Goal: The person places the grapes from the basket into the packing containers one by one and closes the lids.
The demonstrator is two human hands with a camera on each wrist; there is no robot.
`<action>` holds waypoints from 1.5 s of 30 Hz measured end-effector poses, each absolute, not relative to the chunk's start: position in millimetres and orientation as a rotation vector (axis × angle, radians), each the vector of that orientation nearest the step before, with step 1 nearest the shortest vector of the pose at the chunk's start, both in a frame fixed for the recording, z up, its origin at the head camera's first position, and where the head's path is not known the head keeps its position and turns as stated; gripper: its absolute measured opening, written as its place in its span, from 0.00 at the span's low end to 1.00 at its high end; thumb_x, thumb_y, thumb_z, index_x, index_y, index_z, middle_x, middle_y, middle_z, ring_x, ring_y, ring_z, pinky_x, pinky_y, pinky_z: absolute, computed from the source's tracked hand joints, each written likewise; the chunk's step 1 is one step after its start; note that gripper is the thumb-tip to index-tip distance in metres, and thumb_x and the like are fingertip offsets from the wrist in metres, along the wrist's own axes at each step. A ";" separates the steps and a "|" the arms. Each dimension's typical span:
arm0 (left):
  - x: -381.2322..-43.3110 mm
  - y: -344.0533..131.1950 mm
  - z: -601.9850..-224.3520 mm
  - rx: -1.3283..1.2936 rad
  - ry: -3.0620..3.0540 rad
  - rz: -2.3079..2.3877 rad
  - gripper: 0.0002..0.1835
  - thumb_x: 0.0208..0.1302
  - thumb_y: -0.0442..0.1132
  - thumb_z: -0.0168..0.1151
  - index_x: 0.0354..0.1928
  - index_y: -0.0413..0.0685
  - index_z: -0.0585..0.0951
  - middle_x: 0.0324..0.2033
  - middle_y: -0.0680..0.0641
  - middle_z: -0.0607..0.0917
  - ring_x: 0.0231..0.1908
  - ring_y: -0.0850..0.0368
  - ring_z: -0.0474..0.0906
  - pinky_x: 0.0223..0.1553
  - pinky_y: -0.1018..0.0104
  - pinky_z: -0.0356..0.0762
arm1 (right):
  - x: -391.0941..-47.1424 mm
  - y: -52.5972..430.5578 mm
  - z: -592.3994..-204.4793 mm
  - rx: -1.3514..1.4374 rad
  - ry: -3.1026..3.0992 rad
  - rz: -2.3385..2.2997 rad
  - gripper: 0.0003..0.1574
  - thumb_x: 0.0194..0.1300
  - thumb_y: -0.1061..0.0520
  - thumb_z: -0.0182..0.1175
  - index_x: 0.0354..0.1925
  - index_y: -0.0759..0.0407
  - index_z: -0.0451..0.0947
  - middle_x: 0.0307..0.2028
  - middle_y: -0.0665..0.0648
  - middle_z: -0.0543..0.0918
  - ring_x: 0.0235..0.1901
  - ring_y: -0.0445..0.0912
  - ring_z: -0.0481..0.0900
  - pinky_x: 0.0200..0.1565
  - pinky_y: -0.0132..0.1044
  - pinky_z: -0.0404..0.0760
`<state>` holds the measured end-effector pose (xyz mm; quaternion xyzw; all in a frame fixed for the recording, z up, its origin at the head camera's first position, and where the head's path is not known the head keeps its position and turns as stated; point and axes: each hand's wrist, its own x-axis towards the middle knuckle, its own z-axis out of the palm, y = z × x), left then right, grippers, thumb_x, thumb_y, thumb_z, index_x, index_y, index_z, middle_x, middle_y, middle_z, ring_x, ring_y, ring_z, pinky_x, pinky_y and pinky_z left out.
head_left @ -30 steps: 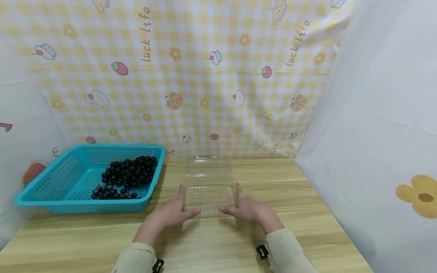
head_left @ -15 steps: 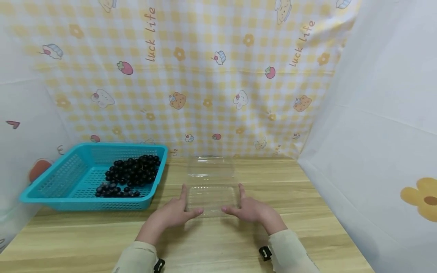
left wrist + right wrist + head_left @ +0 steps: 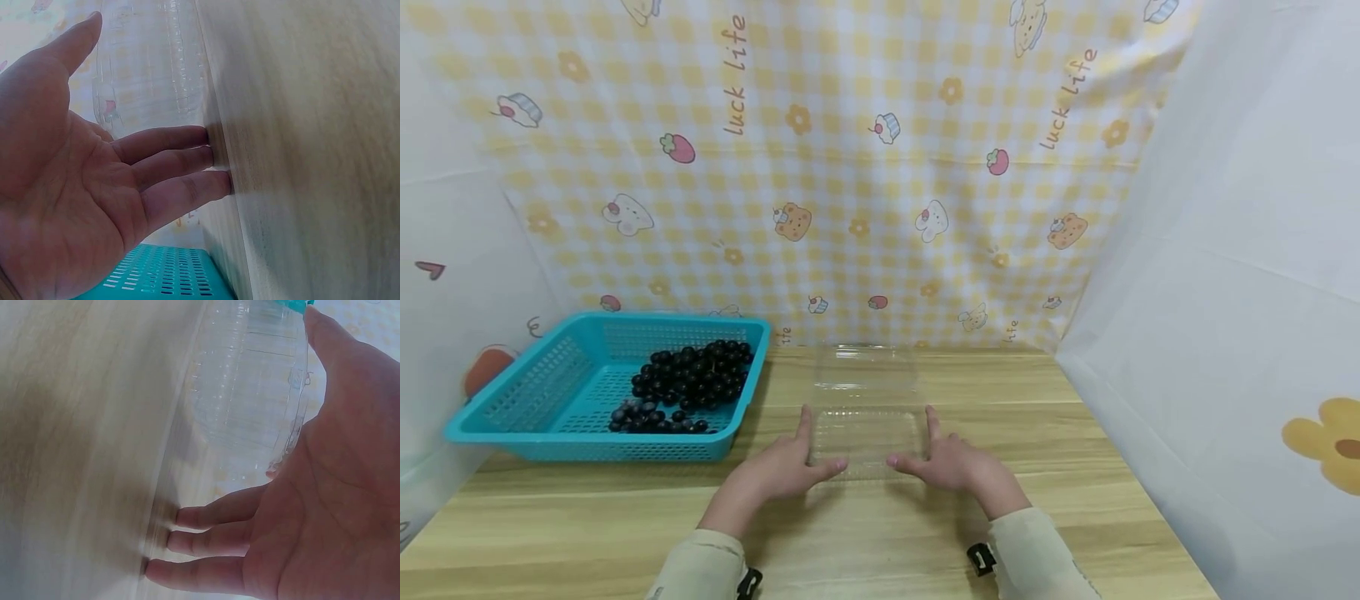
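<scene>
A clear plastic clamshell box (image 3: 868,437) lies opened flat on the wooden table, its lid (image 3: 867,367) folded back toward the curtain. At the box's near left corner is my left hand (image 3: 778,468), index finger along the side and thumb at the front edge. My right hand (image 3: 953,463) mirrors it at the near right corner. In the left wrist view the other fingers (image 3: 178,190) stretch out to the tabletop beside the box. The right wrist view likewise has straight fingers (image 3: 200,575) touching the table, with the clear box wall (image 3: 250,381) beyond.
On the left stands a turquoise perforated basket (image 3: 625,439) holding dark grapes (image 3: 696,375). A yellow checked curtain (image 3: 850,192) hangs behind the table (image 3: 880,542), and a white sheet (image 3: 1210,333) closes off the right side.
The head view has shifted slightly, so everything sits a little further right in it. Both hands keep their places at the box, which stays where it was.
</scene>
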<state>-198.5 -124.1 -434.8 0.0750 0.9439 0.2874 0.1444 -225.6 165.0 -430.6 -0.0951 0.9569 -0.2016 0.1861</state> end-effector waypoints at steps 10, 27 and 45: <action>-198.9 -122.7 -434.3 0.212 2.730 0.828 0.69 0.68 0.73 0.63 0.84 0.34 0.35 0.59 0.26 0.84 0.53 0.39 0.88 0.63 0.37 0.81 | -226.7 167.0 -429.8 -0.298 2.676 -0.575 0.82 0.64 0.13 0.54 0.86 0.63 0.29 0.68 0.85 0.73 0.76 0.79 0.61 0.72 0.76 0.66; -188.8 -111.6 -409.3 0.213 2.812 0.761 0.65 0.69 0.67 0.66 0.86 0.38 0.38 0.66 0.28 0.81 0.60 0.34 0.85 0.64 0.37 0.81 | -228.9 170.6 -432.7 -0.295 2.651 -0.591 0.83 0.64 0.13 0.54 0.86 0.61 0.27 0.71 0.86 0.67 0.78 0.78 0.58 0.71 0.78 0.65; -210.5 -145.3 -286.5 0.174 2.969 0.413 0.48 0.78 0.65 0.55 0.85 0.41 0.54 0.37 0.36 0.89 0.22 0.52 0.80 0.26 0.56 0.77 | -229.6 172.9 -432.9 -0.273 2.641 -0.581 0.82 0.64 0.13 0.54 0.86 0.58 0.25 0.75 0.87 0.60 0.78 0.79 0.55 0.69 0.83 0.62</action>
